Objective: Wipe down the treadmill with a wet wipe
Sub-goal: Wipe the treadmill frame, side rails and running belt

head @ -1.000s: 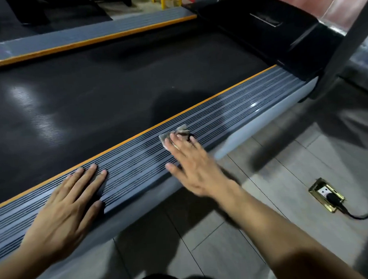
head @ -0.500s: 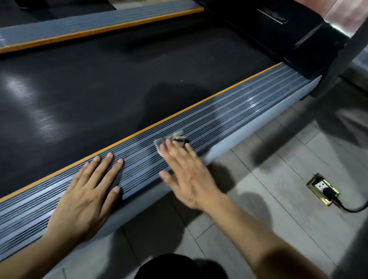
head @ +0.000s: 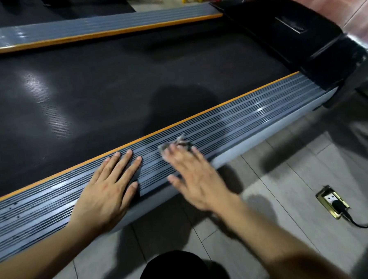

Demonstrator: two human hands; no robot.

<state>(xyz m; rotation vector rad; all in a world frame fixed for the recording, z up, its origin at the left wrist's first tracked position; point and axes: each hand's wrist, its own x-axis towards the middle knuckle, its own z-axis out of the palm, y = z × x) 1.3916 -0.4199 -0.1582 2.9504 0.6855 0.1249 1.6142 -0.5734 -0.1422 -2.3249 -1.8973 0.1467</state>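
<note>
The treadmill lies across the view, with a black belt (head: 91, 97) and a grey ribbed side rail (head: 252, 116) edged in orange. My right hand (head: 193, 177) presses a crumpled, greyish wet wipe (head: 180, 142) onto the near rail with straight fingers; the hand is motion-blurred. Only the wipe's far edge shows beyond the fingertips. My left hand (head: 109, 190) rests flat on the same rail, fingers spread, just left of the right hand.
The black motor cover (head: 280, 36) sits at the rail's far right end beside a dark upright post (head: 365, 70). A brass floor socket (head: 332, 202) with a black plug and cable lies on the grey tiles at right. My dark-clad knee (head: 181, 269) is at the bottom.
My left hand has slid right along the rail, closing the gap to my right hand. The right hand keeps the wipe pressed on the rail at about the same place and is now blurred.
</note>
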